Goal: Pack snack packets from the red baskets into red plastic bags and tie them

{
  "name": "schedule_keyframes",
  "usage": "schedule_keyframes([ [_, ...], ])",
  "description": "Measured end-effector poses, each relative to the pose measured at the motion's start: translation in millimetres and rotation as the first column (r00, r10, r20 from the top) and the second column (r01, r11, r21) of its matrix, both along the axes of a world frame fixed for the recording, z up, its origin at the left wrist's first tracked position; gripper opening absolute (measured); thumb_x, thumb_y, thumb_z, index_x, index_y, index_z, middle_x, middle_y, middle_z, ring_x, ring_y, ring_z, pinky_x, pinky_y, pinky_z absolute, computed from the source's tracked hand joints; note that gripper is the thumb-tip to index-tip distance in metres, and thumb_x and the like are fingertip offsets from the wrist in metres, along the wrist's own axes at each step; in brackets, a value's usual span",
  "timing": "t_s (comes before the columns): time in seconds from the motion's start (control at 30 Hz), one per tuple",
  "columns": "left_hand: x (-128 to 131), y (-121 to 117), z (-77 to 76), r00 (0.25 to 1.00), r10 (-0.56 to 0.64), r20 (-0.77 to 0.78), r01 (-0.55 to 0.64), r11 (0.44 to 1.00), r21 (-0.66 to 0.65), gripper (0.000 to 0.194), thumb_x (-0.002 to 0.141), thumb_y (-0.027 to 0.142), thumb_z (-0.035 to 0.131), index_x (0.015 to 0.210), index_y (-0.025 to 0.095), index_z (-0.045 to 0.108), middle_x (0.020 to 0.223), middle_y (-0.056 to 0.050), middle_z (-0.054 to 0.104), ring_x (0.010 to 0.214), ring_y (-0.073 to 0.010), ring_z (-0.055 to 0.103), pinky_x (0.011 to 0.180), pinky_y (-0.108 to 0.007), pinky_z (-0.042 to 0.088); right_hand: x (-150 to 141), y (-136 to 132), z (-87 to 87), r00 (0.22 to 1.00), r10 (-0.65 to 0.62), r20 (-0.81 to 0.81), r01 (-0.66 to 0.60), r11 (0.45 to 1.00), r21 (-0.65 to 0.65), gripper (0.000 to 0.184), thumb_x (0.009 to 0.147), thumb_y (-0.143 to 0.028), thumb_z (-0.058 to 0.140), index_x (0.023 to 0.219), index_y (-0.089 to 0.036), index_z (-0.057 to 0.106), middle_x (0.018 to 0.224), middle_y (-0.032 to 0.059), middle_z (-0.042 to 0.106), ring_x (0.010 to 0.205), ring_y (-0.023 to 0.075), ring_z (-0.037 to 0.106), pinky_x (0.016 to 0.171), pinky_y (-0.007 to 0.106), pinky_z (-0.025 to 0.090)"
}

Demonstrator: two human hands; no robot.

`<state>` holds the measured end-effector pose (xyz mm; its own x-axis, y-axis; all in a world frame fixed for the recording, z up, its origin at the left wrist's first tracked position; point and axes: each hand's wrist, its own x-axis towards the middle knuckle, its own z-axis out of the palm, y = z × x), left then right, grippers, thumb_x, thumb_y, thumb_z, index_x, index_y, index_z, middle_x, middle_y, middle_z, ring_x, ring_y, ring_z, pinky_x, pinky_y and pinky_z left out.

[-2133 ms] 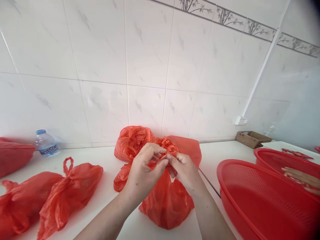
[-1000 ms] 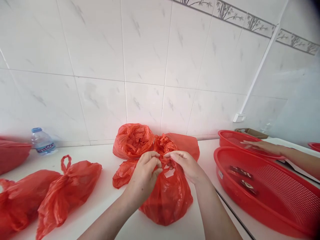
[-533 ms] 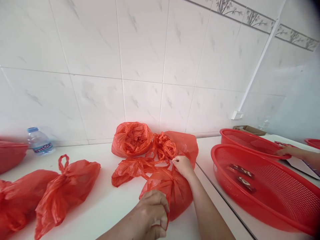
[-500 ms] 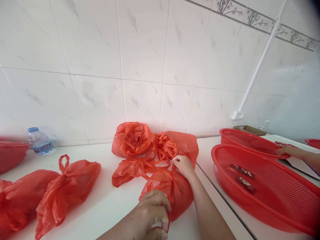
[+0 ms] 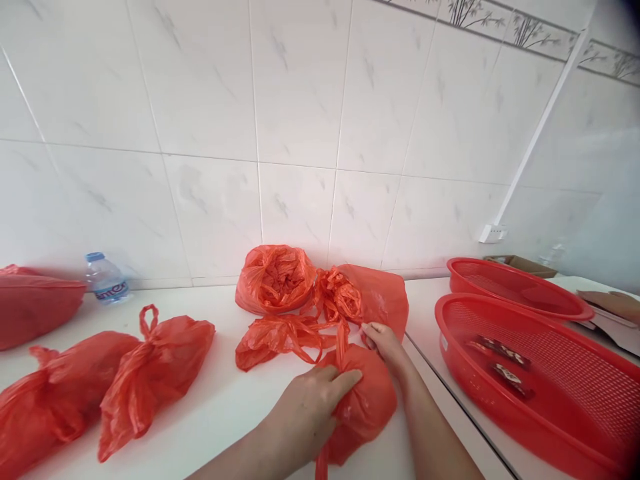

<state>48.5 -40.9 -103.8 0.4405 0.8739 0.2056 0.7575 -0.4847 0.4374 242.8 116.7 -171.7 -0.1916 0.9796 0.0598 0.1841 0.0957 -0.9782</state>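
A filled red plastic bag sits on the white table in front of me, its neck gathered at the top with a loop of handle standing up. My left hand is closed around the near left side of this bag, thumb across its top; a red strip hangs beneath the palm. At the bag's upper right, my right hand pinches a bit of its plastic. Just behind lie a loose, flattened red bag, an open bag stuffed with crumpled bags, and another red bag with a bunched top.
Tied, filled red bags lie at the left, near a water bottle by the tiled wall. To the right, a red basket holds a few dark packets; a second red basket stands behind it. A seam separates two tabletops.
My left hand has moved up and right onto the bag and closed on it. The view has shifted left. A co-worker's hand at the far basket has gone from view.
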Motion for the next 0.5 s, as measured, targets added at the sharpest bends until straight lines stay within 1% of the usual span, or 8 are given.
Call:
schedule_keyframes([
  [0.07,-10,-9,9.2,1.000,-0.004,0.026,0.004,1.000,0.012,0.073,0.056,-0.006,0.043,0.116,0.030,0.062,0.091,-0.003,0.069,0.081,-0.0250,0.066,0.070,-0.034,0.052,0,1,-1.1,1.000,0.003,-0.001,-0.003,1.000,-0.010,0.039,0.077,-0.056,0.055,0.070,-0.017,0.054,0.050,-0.0068,0.042,0.045,0.0081,0.032,0.047,0.024,0.022],
  [0.2,-46,-23,35.6,0.977,0.068,0.201,-0.092,0.989,0.112,0.061,0.054,-0.006,0.040,0.099,0.026,0.066,0.092,0.001,0.071,0.085,-0.0204,0.066,0.074,-0.029,0.049,1,2,-2.5,1.000,0.004,0.012,-0.003,0.999,-0.037,0.037,0.076,-0.053,0.056,0.066,-0.018,0.050,0.047,-0.0074,0.040,0.043,0.0079,0.031,0.046,0.024,0.019],
  [0.27,-72,-28,51.3,0.954,0.165,0.251,-0.212,0.962,0.175,0.058,0.057,-0.005,0.040,0.099,0.026,0.065,0.095,0.001,0.071,0.086,-0.0197,0.066,0.076,-0.028,0.049,1,3,-3.3,1.000,0.008,0.023,-0.006,0.999,-0.054,0.037,0.076,-0.055,0.055,0.068,-0.018,0.052,0.046,-0.0082,0.038,0.042,0.0079,0.030,0.046,0.024,0.018],
  [0.3,-86,-31,59.5,0.935,0.247,0.255,-0.302,0.931,0.204,0.056,0.059,-0.004,0.041,0.100,0.027,0.064,0.095,0.002,0.071,0.084,-0.0196,0.066,0.074,-0.027,0.049,1,4,-3.8,0.999,0.010,0.031,-0.009,0.998,-0.062,0.038,0.076,-0.055,0.055,0.069,-0.018,0.053,0.046,-0.0084,0.038,0.042,0.0079,0.030,0.046,0.024,0.017],
  [0.33,-100,-35,67.5,0.905,0.347,0.247,-0.404,0.883,0.239,0.054,0.062,-0.002,0.042,0.102,0.028,0.064,0.094,0.002,0.071,0.082,-0.0197,0.066,0.071,-0.027,0.049,1,5,-4.3,0.999,0.012,0.039,-0.010,0.998,-0.067,0.038,0.077,-0.056,0.054,0.071,-0.018,0.054,0.045,-0.0084,0.038,0.041,0.0080,0.030,0.046,0.024,0.017],
  [0.37,-114,-38,74.9,0.858,0.458,0.232,-0.510,0.814,0.279,0.052,0.065,0.000,0.043,0.103,0.029,0.063,0.093,0.002,0.070,0.080,-0.0199,0.065,0.068,-0.027,0.049,0,6,-4.9,0.999,0.011,0.048,-0.008,0.997,-0.072,0.039,0.077,-0.056,0.053,0.073,-0.018,0.055,0.046,-0.0083,0.039,0.041,0.0080,0.030,0.046,0.024,0.017],
  [0.43,-142,-42,86.8,0.737,0.645,0.200,-0.666,0.645,0.374,0.049,0.071,0.006,0.044,0.109,0.031,0.060,0.099,0.002,0.068,0.083,-0.0214,0.064,0.069,-0.028,0.048,0,8,-6.0,0.997,0.002,0.071,0.004,0.997,-0.080,0.039,0.076,-0.057,0.053,0.076,-0.017,0.056,0.046,-0.0079,0.040,0.041,0.0082,0.031,0.046,0.024,0.017],
  [0.5,-170,-42,92.6,0.604,0.774,0.192,-0.748,0.466,0.473,0.045,0.078,0.013,0.045,0.117,0.032,0.055,0.110,0.000,0.064,0.093,-0.0245,0.061,0.075,-0.031,0.047,0,9,-7.2,0.996,-0.011,0.092,0.019,0.996,-0.082,0.039,0.074,-0.056,0.054,0.075,-0.018,0.057,0.046,-0.0077,0.041,0.041,0.0083,0.031,0.046,0.024,0.018],
])
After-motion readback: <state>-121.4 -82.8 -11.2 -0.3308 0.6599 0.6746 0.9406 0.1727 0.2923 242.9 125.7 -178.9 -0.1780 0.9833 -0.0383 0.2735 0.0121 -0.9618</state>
